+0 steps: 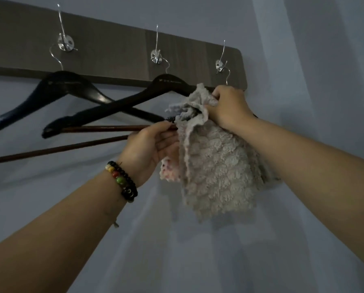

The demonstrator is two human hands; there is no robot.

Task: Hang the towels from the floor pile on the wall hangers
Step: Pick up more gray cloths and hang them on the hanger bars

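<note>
Head view: the right hand (227, 106) gripped the bunched top of a fluffy grey towel (217, 172) near the right end of the dark wall board (117, 51), below its rightmost hook (220, 66). The left hand (149, 151), fingers loosely extended, touched the crossbar of the middle black hanger (105, 111) beside the towel's edge. A beaded bracelet (122, 180) circled the left wrist.

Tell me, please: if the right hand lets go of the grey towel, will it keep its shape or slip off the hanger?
The grey towel looks floppy: it bunches where the right hand grips it. Its fluffy pile probably grips the hanger bar, yet uneven draping could slide off.
</note>
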